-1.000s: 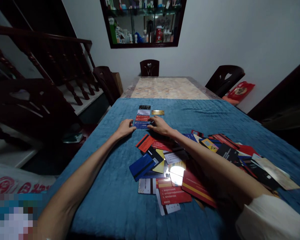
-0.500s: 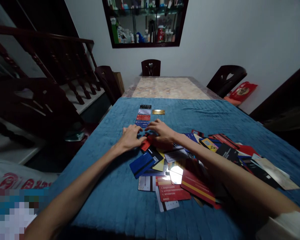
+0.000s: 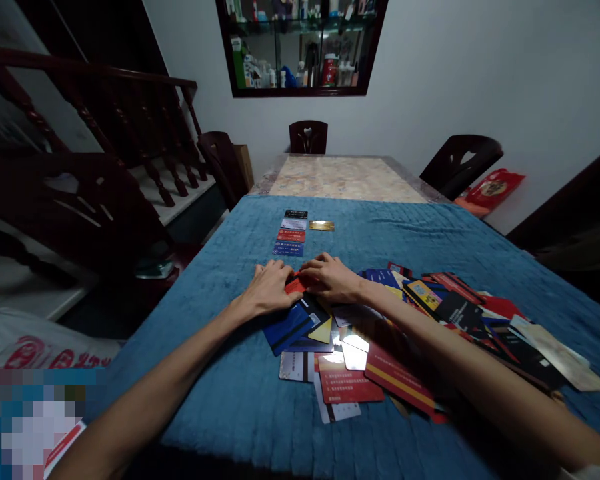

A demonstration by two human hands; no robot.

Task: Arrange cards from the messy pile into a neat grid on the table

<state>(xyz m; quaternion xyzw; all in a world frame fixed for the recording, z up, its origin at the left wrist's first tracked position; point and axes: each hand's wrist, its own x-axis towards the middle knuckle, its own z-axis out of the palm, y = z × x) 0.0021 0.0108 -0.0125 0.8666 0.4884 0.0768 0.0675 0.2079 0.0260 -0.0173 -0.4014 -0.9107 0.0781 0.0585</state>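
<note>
At the far edge of a loose card pile, my left hand [image 3: 267, 288] pinches a red card [image 3: 295, 285], its thumb at the near side and its fingers at the far side. My right hand [image 3: 334, 280] has its curled fingertips on the same card's right end and hides part of it. Just below them lie a blue card [image 3: 285, 328] with a dark stripe and a black card [image 3: 307, 313]. Beyond the hands, a column holds a black card [image 3: 297, 215], a pale card [image 3: 293, 225], a red card [image 3: 291, 235] and a blue card [image 3: 288, 249]. A gold card [image 3: 322, 226] lies beside it.
More overlapping cards [image 3: 460, 310] spread rightward under and past my right forearm. A blue cloth [image 3: 220, 393] covers the near table; the patterned far tabletop [image 3: 345, 175] is bare. Chairs [image 3: 307, 137] stand around it, with a stair railing [image 3: 105, 77] at left.
My hands have drawn slightly nearer, away from the column, uncovering its blue card. Both have closed in on the red card. The view has shifted a little.
</note>
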